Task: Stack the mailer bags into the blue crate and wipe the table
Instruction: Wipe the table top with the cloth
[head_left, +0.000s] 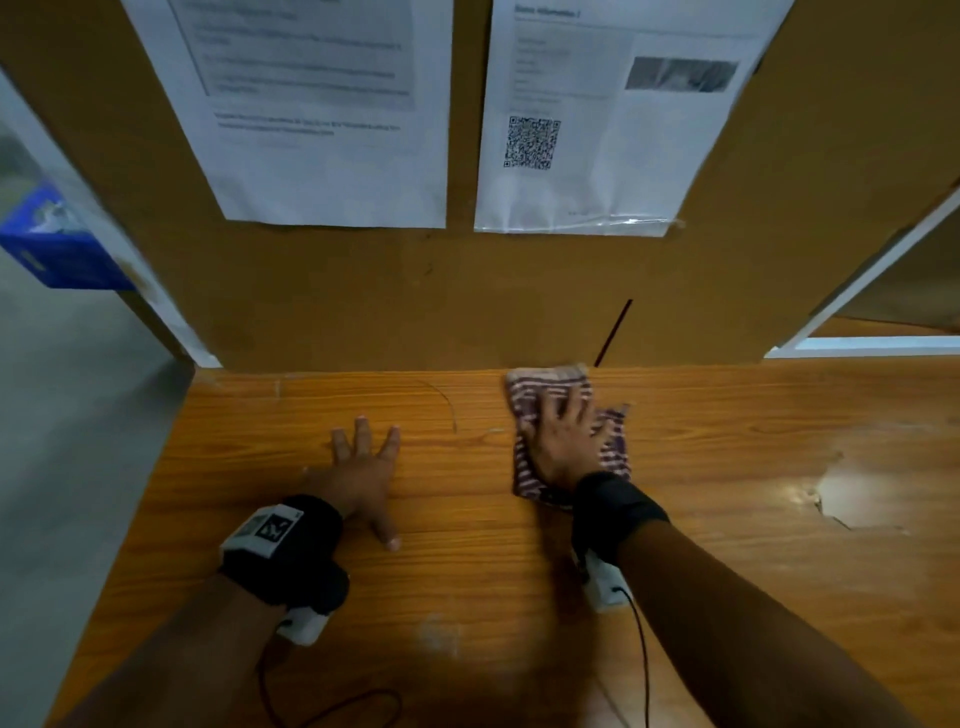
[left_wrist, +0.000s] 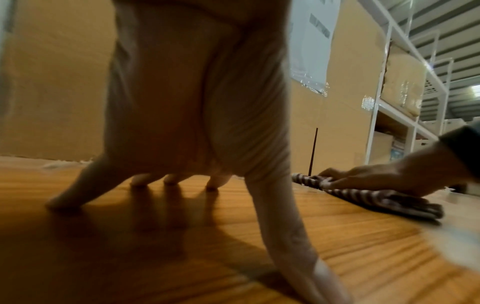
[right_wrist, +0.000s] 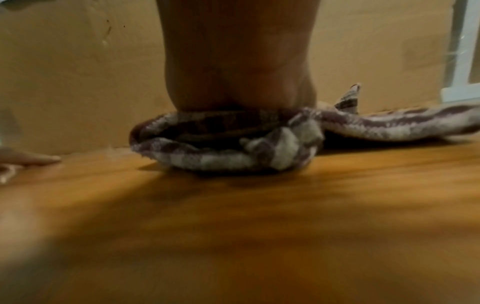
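While the blue crate (head_left: 49, 244) sits far left, off past the worktop edge and partly cut off behind a white post, contents are too blurred to read. Grey floor (head_left: 67, 441) below it.

Left hand (head_left: 363, 475) lies palm-down on the wooden worktop (head_left: 467, 597), left of centre. Fingers (head_left: 362, 436) straight and splayed, tips on the wood, thumb out toward the right; it holds nothing. Left wrist view confirms: fingertips and thumb planted on the surface, palm arched slightly above it. Black wrist strap with a white tagged module behind the hand, thin cable trailing toward the near edge.

Brown cardboard panel (head_left: 363, 291) stands upright along the worktop's back edge. Two printed sheets (head_left: 332, 119) are fixed on it; the right one carries a QR code (head_left: 532, 143). Text is too blurred to read. A thin dark stick (head_left: 614, 332) leans against the panel, its foot just behind the cloth.

Right hand (head_left: 563, 447) presses flat on a striped cloth (head_left: 540, 395), purple and white, lying on the worktop right of centre, its far end touching the panel's base. Fingers spread and mostly straight on top of the fabric, not bunched around it. Right wrist view shows the cloth folded and squashed under the heel of the hand, one tail running off right.

Far right: pale chipped patch (head_left: 852, 493) in the worktop surface, white shelving frame (head_left: 872, 280) beyond the panel.
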